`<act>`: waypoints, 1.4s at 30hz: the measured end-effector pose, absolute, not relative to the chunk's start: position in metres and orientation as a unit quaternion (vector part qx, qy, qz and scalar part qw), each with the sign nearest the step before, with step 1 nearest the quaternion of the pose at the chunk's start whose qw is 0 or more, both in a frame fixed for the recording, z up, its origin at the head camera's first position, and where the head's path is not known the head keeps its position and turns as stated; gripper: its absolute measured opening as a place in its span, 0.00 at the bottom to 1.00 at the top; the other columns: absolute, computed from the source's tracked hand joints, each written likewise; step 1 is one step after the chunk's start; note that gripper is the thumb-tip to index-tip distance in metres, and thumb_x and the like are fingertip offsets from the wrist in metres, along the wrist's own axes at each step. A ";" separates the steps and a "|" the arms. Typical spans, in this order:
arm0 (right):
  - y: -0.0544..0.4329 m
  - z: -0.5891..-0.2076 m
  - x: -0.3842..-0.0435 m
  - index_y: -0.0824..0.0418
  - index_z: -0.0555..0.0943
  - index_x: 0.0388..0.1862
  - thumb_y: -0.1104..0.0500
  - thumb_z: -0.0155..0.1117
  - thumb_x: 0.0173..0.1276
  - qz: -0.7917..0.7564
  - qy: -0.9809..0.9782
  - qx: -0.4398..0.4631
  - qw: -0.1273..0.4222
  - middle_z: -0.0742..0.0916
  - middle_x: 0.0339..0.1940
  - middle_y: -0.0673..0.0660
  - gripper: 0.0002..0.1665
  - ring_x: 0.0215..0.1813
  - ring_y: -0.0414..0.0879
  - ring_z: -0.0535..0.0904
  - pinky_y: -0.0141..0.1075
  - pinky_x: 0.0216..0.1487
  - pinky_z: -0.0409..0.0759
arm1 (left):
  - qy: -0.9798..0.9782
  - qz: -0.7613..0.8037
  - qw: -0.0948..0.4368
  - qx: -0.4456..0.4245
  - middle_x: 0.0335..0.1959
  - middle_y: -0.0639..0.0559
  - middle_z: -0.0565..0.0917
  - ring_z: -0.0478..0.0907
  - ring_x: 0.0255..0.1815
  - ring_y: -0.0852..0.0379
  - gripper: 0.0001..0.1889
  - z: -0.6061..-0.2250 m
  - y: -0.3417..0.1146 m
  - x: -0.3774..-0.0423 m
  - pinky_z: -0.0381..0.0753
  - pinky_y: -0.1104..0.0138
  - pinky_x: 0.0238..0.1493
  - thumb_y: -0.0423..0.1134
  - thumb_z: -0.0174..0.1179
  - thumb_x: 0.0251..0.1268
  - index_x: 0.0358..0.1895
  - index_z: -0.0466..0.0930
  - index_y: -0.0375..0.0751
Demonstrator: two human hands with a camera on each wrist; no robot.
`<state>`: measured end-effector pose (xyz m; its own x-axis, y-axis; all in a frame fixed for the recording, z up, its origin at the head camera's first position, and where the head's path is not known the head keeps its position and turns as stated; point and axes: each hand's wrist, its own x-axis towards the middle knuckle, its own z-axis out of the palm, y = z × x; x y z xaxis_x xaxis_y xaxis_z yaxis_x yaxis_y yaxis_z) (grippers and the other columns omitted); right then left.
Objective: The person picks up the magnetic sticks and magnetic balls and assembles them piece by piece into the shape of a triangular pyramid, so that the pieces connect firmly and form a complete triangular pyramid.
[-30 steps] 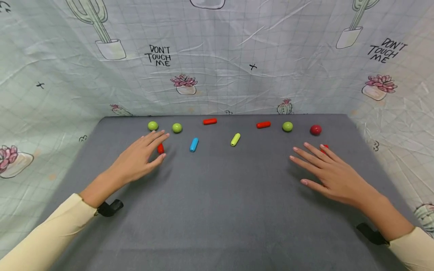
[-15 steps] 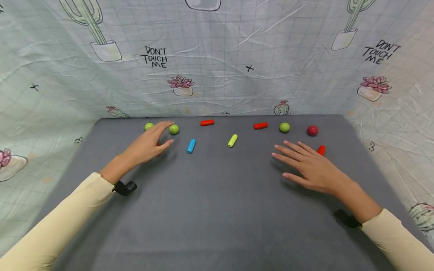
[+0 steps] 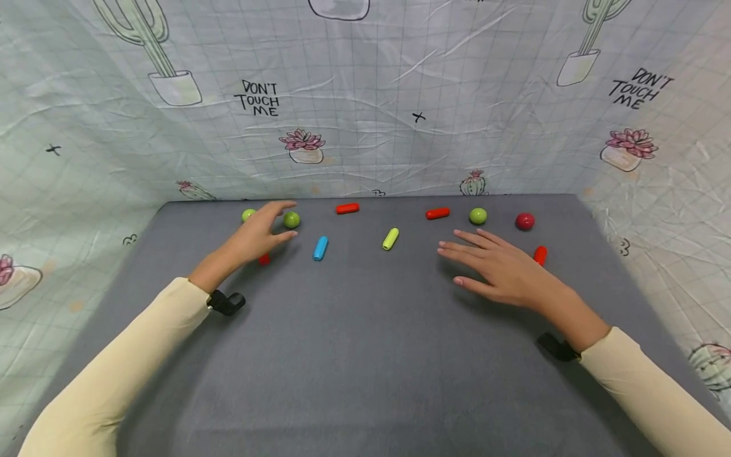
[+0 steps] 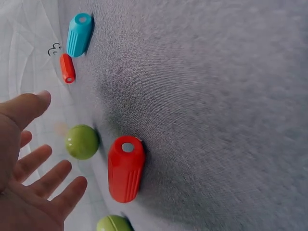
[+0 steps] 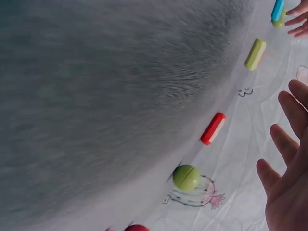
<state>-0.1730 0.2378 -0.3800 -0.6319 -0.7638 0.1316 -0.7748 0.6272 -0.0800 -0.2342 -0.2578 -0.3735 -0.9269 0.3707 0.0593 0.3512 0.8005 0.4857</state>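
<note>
My left hand (image 3: 257, 236) hovers over the table's left part, thumb apart from the fingers, holding nothing. A shiny green ball (image 3: 292, 220) shows just past the gap between its thumb and fingers. Under this hand lies a ribbed red stick-shaped piece (image 4: 126, 168), mostly covered in the head view. Another green ball (image 3: 248, 216) is partly hidden behind the fingers. My right hand (image 3: 502, 266) is held above the table with fingers extended and spread, also holding nothing. Beyond its fingertips sits a third green ball (image 3: 478, 216); a red piece (image 3: 540, 254) is partly behind the hand.
Across the grey table (image 3: 342, 355) lie a blue piece (image 3: 320, 248), a yellow-green piece (image 3: 391, 238), and two red pieces, one left (image 3: 347, 208) and one right (image 3: 438, 213). A dark red ball (image 3: 525, 221) sits back right. Printed cloth (image 3: 365, 76) hangs behind.
My left hand has moved forward and slightly right, its fingers bending toward the nearer green ball. My right hand has moved left and a little forward. The pieces and balls stay in place.
</note>
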 end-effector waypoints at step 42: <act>0.154 -0.389 -0.272 0.61 0.76 0.71 0.59 0.65 0.75 0.244 -0.838 0.483 -0.075 0.78 0.72 0.57 0.27 0.74 0.53 0.71 0.53 0.70 0.71 | 0.938 0.327 0.029 0.110 0.53 0.37 0.86 0.84 0.56 0.41 0.19 -0.389 -0.247 -0.278 0.80 0.48 0.56 0.35 0.72 0.64 0.57 0.86 0.37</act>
<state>-0.2723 0.1543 -0.3893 -0.5230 -0.8452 0.1104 -0.7722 0.4149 -0.4812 -0.2785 -0.2465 -0.3888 -0.9742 0.2252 0.0175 0.1872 0.7617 0.6203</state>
